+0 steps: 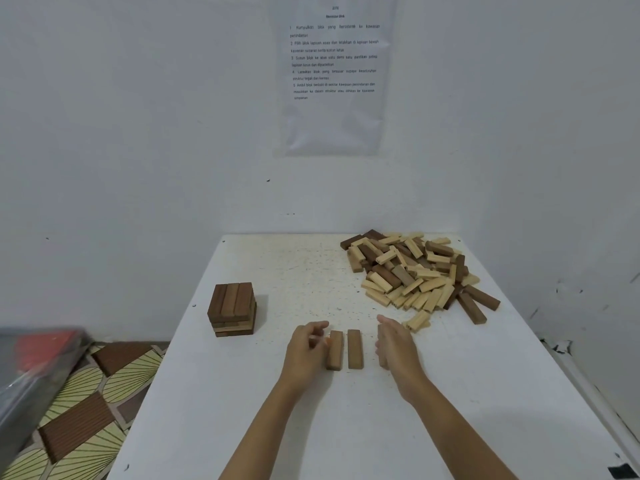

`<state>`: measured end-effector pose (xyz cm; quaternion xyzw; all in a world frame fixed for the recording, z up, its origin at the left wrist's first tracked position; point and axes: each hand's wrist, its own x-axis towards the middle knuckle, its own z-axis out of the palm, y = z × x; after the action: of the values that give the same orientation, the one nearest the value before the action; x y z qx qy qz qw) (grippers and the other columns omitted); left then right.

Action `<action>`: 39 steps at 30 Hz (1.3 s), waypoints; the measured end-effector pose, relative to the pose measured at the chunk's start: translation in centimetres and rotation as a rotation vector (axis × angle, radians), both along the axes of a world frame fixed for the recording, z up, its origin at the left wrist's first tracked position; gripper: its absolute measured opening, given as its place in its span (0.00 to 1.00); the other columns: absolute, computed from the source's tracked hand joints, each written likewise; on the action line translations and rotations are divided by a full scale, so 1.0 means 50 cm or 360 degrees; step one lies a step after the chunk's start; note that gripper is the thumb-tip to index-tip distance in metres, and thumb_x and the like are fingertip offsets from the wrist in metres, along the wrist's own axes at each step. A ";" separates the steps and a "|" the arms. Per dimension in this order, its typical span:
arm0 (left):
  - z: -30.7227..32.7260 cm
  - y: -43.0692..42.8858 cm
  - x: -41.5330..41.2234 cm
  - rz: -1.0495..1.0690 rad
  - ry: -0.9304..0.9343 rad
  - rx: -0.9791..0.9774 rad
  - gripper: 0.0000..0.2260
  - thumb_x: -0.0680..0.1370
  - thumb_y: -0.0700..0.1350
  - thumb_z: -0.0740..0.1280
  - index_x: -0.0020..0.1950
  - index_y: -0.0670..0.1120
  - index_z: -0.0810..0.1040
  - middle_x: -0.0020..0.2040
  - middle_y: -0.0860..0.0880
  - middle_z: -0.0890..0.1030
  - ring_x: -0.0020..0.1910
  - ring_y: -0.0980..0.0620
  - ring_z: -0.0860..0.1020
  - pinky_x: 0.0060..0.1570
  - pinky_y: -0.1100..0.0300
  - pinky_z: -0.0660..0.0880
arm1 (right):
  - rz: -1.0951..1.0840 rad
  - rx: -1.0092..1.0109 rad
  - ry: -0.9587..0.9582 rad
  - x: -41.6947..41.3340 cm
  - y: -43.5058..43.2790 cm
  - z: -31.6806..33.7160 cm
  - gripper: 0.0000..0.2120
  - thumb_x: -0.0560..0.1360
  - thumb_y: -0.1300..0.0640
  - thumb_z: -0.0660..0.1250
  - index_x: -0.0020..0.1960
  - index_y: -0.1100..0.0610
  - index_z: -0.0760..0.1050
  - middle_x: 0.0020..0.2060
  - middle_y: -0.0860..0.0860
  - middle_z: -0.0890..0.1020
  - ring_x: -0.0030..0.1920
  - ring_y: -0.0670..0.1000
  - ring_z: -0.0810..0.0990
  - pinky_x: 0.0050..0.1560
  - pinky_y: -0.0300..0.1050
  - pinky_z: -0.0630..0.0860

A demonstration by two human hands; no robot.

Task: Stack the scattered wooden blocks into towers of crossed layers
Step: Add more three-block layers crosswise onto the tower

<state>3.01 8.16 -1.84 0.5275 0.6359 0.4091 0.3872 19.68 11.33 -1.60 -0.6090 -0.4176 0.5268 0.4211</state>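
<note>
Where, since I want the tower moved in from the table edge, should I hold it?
Hold the tower low, at its bottom layer, pressing in on two opposite side faces, from left and right. It is stacked crossed layers, so gripping the top would probably lift only the upper blocks.

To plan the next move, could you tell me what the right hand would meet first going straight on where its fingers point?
Probably nothing near: the right hand points across bare table, passing left of the pile of blocks, toward the wall; depth is unclear.
</note>
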 end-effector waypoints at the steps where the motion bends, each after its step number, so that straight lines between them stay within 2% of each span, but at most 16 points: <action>1: -0.001 -0.001 -0.006 -0.0055 -0.0006 0.0007 0.15 0.81 0.37 0.60 0.67 0.47 0.73 0.61 0.49 0.74 0.53 0.59 0.73 0.47 0.77 0.70 | 0.0023 0.0057 -0.0018 0.006 -0.004 0.000 0.14 0.82 0.58 0.57 0.65 0.53 0.71 0.37 0.49 0.72 0.35 0.45 0.71 0.35 0.35 0.67; 5: 0.000 -0.003 -0.014 -0.0277 0.0062 0.0013 0.18 0.81 0.34 0.61 0.68 0.48 0.73 0.61 0.55 0.73 0.56 0.64 0.71 0.48 0.80 0.68 | -0.0035 0.0256 -0.0279 0.006 -0.016 -0.001 0.13 0.77 0.61 0.66 0.62 0.56 0.76 0.39 0.49 0.74 0.40 0.43 0.74 0.37 0.29 0.70; 9: 0.000 0.000 -0.011 -0.0280 0.0102 0.0062 0.18 0.79 0.34 0.64 0.67 0.46 0.74 0.61 0.54 0.74 0.54 0.63 0.71 0.48 0.81 0.66 | -0.0120 0.0405 -0.0410 -0.006 -0.019 -0.014 0.12 0.74 0.61 0.72 0.57 0.59 0.78 0.43 0.53 0.78 0.41 0.44 0.76 0.39 0.26 0.72; 11: -0.004 0.000 -0.007 -0.0270 0.0125 0.0080 0.19 0.78 0.36 0.66 0.68 0.47 0.73 0.61 0.54 0.74 0.55 0.61 0.71 0.50 0.80 0.65 | -0.0166 0.0470 -0.0431 -0.009 -0.023 -0.019 0.09 0.73 0.62 0.72 0.53 0.59 0.78 0.43 0.55 0.78 0.41 0.46 0.76 0.40 0.27 0.73; 14: -0.019 0.003 -0.005 -0.0310 0.0194 0.0091 0.20 0.78 0.41 0.67 0.67 0.55 0.70 0.58 0.59 0.71 0.60 0.55 0.68 0.58 0.72 0.63 | -0.0096 0.0516 -0.0315 -0.010 -0.036 -0.011 0.07 0.76 0.65 0.67 0.52 0.56 0.78 0.43 0.52 0.80 0.43 0.48 0.78 0.41 0.28 0.73; 16: -0.025 0.006 -0.008 -0.0359 0.0229 0.0066 0.20 0.78 0.45 0.68 0.68 0.56 0.68 0.55 0.57 0.68 0.61 0.53 0.65 0.62 0.66 0.61 | 0.0063 0.0496 -0.0271 -0.004 -0.045 -0.010 0.11 0.75 0.64 0.68 0.56 0.53 0.76 0.48 0.49 0.81 0.46 0.47 0.78 0.42 0.28 0.73; 19: -0.027 0.008 -0.008 -0.0401 0.0363 0.0042 0.23 0.78 0.46 0.68 0.73 0.51 0.66 0.53 0.53 0.66 0.59 0.53 0.63 0.64 0.63 0.60 | 0.0401 0.0468 -0.0364 0.014 -0.055 -0.019 0.26 0.71 0.63 0.72 0.65 0.48 0.70 0.59 0.44 0.76 0.57 0.40 0.73 0.48 0.24 0.67; 22: -0.028 0.008 -0.001 -0.0374 0.0417 0.0089 0.24 0.78 0.48 0.68 0.73 0.50 0.67 0.52 0.53 0.65 0.57 0.54 0.62 0.58 0.69 0.59 | 0.0692 0.0524 -0.0558 0.031 -0.060 -0.028 0.39 0.68 0.55 0.76 0.72 0.41 0.59 0.64 0.36 0.68 0.64 0.33 0.61 0.57 0.24 0.63; 24: -0.029 0.004 0.006 -0.0308 0.0419 0.0142 0.24 0.77 0.49 0.69 0.72 0.50 0.69 0.51 0.54 0.66 0.56 0.55 0.62 0.54 0.73 0.60 | 0.0751 0.0607 -0.0680 0.030 -0.057 -0.031 0.41 0.68 0.53 0.76 0.73 0.40 0.56 0.63 0.34 0.66 0.65 0.35 0.60 0.60 0.30 0.63; 27: -0.036 -0.004 0.018 -0.0180 0.0468 0.0234 0.23 0.76 0.53 0.70 0.69 0.50 0.71 0.52 0.54 0.67 0.55 0.56 0.63 0.55 0.72 0.62 | 0.0728 0.0694 -0.0703 0.025 -0.039 -0.026 0.36 0.71 0.55 0.74 0.71 0.41 0.59 0.62 0.38 0.69 0.64 0.38 0.65 0.65 0.39 0.68; 29: -0.040 -0.010 0.024 -0.0131 0.0521 0.0284 0.26 0.74 0.58 0.70 0.68 0.50 0.71 0.54 0.54 0.68 0.55 0.57 0.63 0.59 0.63 0.66 | 0.0796 0.0672 -0.0692 0.026 -0.028 -0.021 0.34 0.72 0.55 0.72 0.72 0.40 0.60 0.65 0.42 0.69 0.66 0.38 0.65 0.69 0.43 0.67; 31: -0.042 -0.018 0.024 -0.0141 0.0645 0.0296 0.34 0.71 0.68 0.63 0.71 0.50 0.67 0.59 0.54 0.67 0.58 0.58 0.62 0.63 0.56 0.65 | 0.0833 0.0669 -0.0698 0.032 -0.023 -0.028 0.34 0.74 0.54 0.71 0.74 0.41 0.58 0.71 0.44 0.65 0.72 0.39 0.60 0.73 0.46 0.62; 33: -0.045 -0.027 0.021 -0.0150 0.0982 0.0244 0.43 0.69 0.75 0.52 0.77 0.50 0.58 0.69 0.53 0.63 0.68 0.56 0.59 0.67 0.58 0.57 | 0.0794 0.0693 -0.0811 0.036 -0.027 -0.039 0.36 0.75 0.52 0.69 0.77 0.45 0.54 0.76 0.44 0.57 0.76 0.43 0.50 0.76 0.49 0.55; 35: -0.048 -0.029 0.013 -0.0158 0.1175 0.0160 0.45 0.71 0.74 0.45 0.80 0.48 0.48 0.79 0.52 0.51 0.77 0.54 0.47 0.72 0.58 0.45 | 0.0738 0.0664 -0.1115 0.039 -0.034 -0.051 0.38 0.77 0.48 0.64 0.79 0.52 0.46 0.78 0.46 0.47 0.77 0.45 0.40 0.77 0.47 0.46; 37: -0.049 -0.024 0.008 -0.0270 0.1234 0.0098 0.43 0.73 0.72 0.42 0.79 0.47 0.38 0.79 0.50 0.38 0.77 0.54 0.35 0.72 0.60 0.33 | 0.0754 0.0639 -0.1542 0.038 -0.042 -0.060 0.40 0.78 0.38 0.51 0.79 0.57 0.38 0.77 0.48 0.37 0.75 0.47 0.32 0.74 0.42 0.37; 39: -0.050 -0.017 0.010 -0.0383 0.1295 0.0101 0.42 0.72 0.72 0.38 0.77 0.48 0.32 0.77 0.51 0.31 0.75 0.54 0.29 0.68 0.62 0.27 | 0.0761 0.0662 -0.1798 0.032 -0.047 -0.066 0.42 0.73 0.34 0.37 0.78 0.61 0.38 0.76 0.53 0.37 0.76 0.51 0.34 0.73 0.44 0.34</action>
<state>3.49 7.31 -4.31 0.7281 0.6578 0.1389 0.1333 21.27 8.99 -4.92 -0.5883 -0.7922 0.1127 0.1167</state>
